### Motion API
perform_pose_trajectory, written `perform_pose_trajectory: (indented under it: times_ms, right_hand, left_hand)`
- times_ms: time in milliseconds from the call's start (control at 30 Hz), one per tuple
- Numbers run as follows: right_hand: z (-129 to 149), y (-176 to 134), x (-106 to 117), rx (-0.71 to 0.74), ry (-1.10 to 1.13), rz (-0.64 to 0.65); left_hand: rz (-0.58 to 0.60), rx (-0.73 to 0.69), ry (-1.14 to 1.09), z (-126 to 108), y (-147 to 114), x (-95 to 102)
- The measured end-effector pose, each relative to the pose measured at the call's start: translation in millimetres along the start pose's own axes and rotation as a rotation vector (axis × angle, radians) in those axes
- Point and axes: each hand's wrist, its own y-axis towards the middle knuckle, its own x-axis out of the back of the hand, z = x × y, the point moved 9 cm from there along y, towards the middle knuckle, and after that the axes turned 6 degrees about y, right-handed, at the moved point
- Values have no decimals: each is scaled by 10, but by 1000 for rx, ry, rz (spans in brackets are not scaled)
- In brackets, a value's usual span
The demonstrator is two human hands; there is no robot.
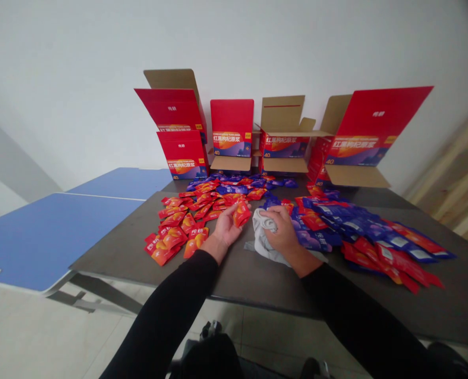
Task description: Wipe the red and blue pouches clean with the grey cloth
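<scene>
My left hand (pixel 226 226) is closed on a red sachet (pixel 241 212) with an orange print, held just above the table. To its right, my right hand (pixel 281 227) grips a bunched grey-white cloth (pixel 262 237), part of which lies on the tabletop. Loose red sachets (pixel 170 243) are scattered left of my left hand. Purple-blue sachets (pixel 312 239) lie beside and behind my right hand, partly hidden by it. A larger pile of blue and red sachets (pixel 376 231) spreads out at the right.
Several red printed cartons (pixel 232 126) stand along the wall at the back, flaps raised or folded out. The dark table (pixel 115 247) has its front edge close to me. A blue table (pixel 32 237) adjoins at the left.
</scene>
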Motion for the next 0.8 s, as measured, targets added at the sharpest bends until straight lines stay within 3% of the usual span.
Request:
perform_pose_trajectory:
  times_ms: [167, 367, 467, 567, 800]
  right_hand:
    - [40, -13, -46, 63, 43, 33]
    - [159, -103, -380, 235, 117, 361]
    - [186, -126, -446, 279, 111, 438]
    - [150, -113, -422, 283, 90, 416]
    - [-72, -26, -252, 203, -29, 219]
  left_hand:
    - [65, 34, -15, 42, -18, -54]
    - [105, 193, 34, 226, -79, -155]
    - [148, 234, 73, 297, -110, -222]
    - [156, 226, 126, 325, -112, -235]
    - [136, 247, 212, 416, -87, -150]
